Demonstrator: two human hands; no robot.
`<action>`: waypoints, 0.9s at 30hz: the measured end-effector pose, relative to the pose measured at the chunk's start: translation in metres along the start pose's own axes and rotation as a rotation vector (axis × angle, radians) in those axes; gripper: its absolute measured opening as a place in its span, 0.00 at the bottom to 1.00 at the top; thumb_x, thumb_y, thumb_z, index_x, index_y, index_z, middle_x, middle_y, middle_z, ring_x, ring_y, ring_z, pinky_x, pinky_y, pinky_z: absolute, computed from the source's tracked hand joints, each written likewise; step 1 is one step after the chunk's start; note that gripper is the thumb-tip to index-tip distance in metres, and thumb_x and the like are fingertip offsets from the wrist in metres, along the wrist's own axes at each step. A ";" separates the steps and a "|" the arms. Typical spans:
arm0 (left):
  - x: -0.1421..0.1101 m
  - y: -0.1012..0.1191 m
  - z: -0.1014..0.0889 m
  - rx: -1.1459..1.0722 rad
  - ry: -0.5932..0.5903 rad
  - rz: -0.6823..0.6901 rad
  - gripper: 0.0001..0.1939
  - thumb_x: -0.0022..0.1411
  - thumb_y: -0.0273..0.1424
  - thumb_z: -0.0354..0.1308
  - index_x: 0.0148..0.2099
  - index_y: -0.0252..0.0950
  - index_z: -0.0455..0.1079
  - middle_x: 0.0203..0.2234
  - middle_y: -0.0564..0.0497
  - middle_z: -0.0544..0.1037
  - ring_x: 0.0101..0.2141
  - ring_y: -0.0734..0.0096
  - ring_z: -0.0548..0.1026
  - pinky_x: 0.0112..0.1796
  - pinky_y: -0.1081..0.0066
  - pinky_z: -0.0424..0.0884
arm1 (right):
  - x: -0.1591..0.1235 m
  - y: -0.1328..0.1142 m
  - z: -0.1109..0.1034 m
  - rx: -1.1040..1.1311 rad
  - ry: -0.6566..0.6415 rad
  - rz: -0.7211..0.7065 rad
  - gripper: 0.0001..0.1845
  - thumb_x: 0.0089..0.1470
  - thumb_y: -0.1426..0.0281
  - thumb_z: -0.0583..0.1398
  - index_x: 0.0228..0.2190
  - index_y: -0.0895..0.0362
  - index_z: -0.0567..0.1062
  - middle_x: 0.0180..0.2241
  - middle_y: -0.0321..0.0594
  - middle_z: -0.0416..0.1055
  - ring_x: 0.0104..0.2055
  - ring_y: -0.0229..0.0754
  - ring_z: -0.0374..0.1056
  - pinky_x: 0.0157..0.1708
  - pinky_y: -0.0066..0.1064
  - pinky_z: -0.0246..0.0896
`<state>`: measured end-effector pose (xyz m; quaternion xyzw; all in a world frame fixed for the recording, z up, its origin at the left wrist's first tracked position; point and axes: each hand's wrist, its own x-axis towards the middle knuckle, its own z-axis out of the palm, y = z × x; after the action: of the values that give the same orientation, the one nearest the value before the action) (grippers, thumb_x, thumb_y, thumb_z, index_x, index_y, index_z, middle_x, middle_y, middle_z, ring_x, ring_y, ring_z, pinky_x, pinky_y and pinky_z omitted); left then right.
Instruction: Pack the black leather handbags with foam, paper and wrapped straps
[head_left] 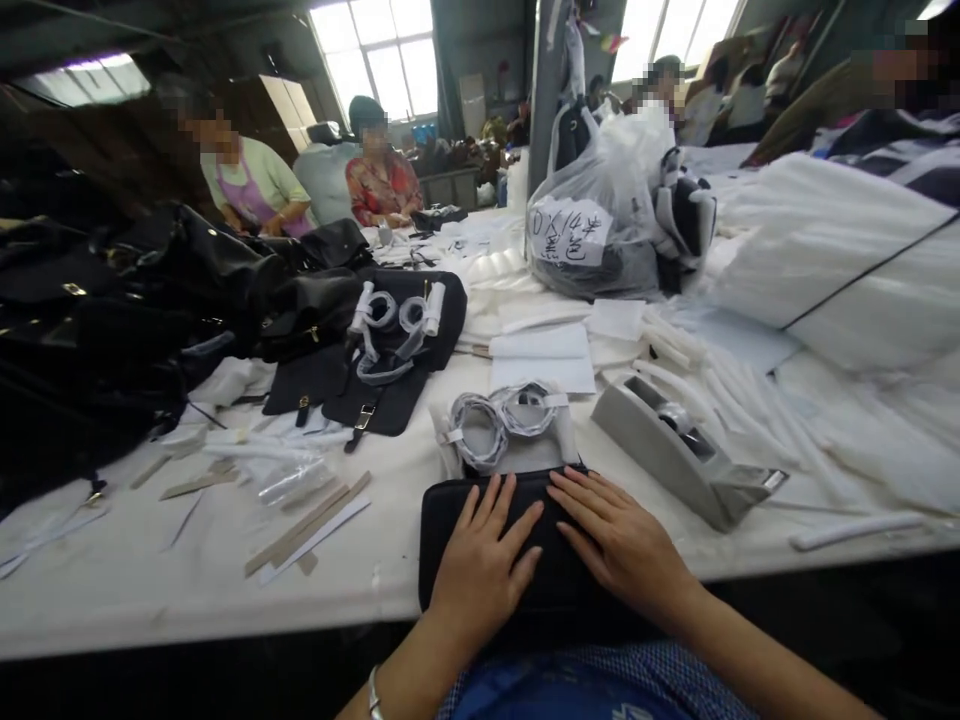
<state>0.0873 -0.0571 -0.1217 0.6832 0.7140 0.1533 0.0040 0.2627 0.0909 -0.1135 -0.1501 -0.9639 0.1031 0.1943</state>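
Note:
A black bag (442, 515) lies at the table's front edge, its near part hanging toward my lap. My left hand (487, 550) rests flat on it, fingers stretched out. My right hand (611, 530) also lies flat on the bag, to the right, its fingertips near the far edge. Neither hand grips anything. Just beyond the bag, two coiled straps (478, 432) in clear wrapping sit side by side, apparently attached to it. The bag's lower part is hidden by my hands and arms.
A grey tape dispenser (675, 450) stands to the right. Black bags (217, 270) pile up on the left; one flat bag (409, 390) has wrapped straps. Paper strips (311, 525) lie scattered. White foam sheets (847, 260) and a filled plastic sack (600, 210) stand behind. Several people work farther off.

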 end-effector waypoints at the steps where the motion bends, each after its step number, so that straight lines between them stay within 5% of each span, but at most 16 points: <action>1: -0.001 0.000 0.003 0.003 0.023 0.003 0.28 0.68 0.35 0.54 0.68 0.48 0.56 0.69 0.42 0.53 0.67 0.52 0.52 0.62 0.45 0.58 | 0.009 0.000 -0.003 -0.007 0.012 -0.003 0.19 0.63 0.72 0.55 0.54 0.55 0.74 0.56 0.44 0.72 0.58 0.49 0.68 0.58 0.48 0.64; 7: -0.004 -0.004 0.009 -0.027 0.142 0.010 0.26 0.67 0.37 0.54 0.66 0.49 0.60 0.67 0.43 0.58 0.66 0.52 0.57 0.60 0.47 0.63 | 0.087 0.012 -0.001 -0.150 0.016 -0.077 0.22 0.63 0.73 0.55 0.58 0.57 0.70 0.62 0.47 0.65 0.63 0.52 0.60 0.61 0.47 0.58; 10: -0.004 -0.004 0.010 0.009 0.197 0.025 0.26 0.68 0.39 0.54 0.66 0.48 0.60 0.66 0.43 0.60 0.65 0.52 0.60 0.58 0.49 0.66 | 0.112 0.024 0.006 -0.238 -0.097 -0.073 0.25 0.63 0.74 0.56 0.61 0.56 0.66 0.54 0.48 0.73 0.52 0.49 0.71 0.54 0.44 0.62; 13: -0.004 -0.005 0.014 0.072 0.272 0.048 0.26 0.68 0.40 0.54 0.66 0.47 0.61 0.65 0.43 0.62 0.64 0.53 0.61 0.56 0.53 0.67 | 0.116 0.033 0.010 -0.340 -0.103 0.013 0.27 0.63 0.75 0.56 0.62 0.54 0.64 0.43 0.43 0.79 0.41 0.45 0.74 0.46 0.40 0.63; 18: 0.000 -0.010 0.027 0.048 0.440 0.062 0.27 0.64 0.44 0.58 0.63 0.47 0.66 0.61 0.44 0.69 0.63 0.58 0.63 0.61 0.61 0.57 | 0.117 0.025 0.011 -0.410 -0.108 0.147 0.27 0.63 0.75 0.56 0.62 0.55 0.64 0.45 0.44 0.78 0.44 0.46 0.73 0.43 0.37 0.63; 23: 0.004 -0.013 0.042 0.007 0.532 0.073 0.25 0.61 0.46 0.59 0.59 0.47 0.70 0.55 0.44 0.75 0.64 0.58 0.62 0.64 0.60 0.47 | 0.134 0.006 -0.013 -0.301 -0.112 0.064 0.18 0.61 0.69 0.60 0.53 0.55 0.72 0.50 0.46 0.75 0.49 0.50 0.71 0.47 0.40 0.65; 27: 0.005 -0.014 0.051 -0.014 0.570 0.064 0.25 0.60 0.46 0.60 0.58 0.47 0.71 0.52 0.44 0.77 0.62 0.58 0.64 0.65 0.60 0.48 | 0.122 -0.015 -0.023 -0.038 -0.045 -0.093 0.10 0.63 0.72 0.56 0.45 0.57 0.75 0.40 0.44 0.78 0.40 0.44 0.71 0.40 0.35 0.67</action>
<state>0.0843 -0.0418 -0.1729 0.6347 0.6631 0.3444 -0.1970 0.1608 0.1200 -0.0467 -0.1064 -0.9757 0.0792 0.1742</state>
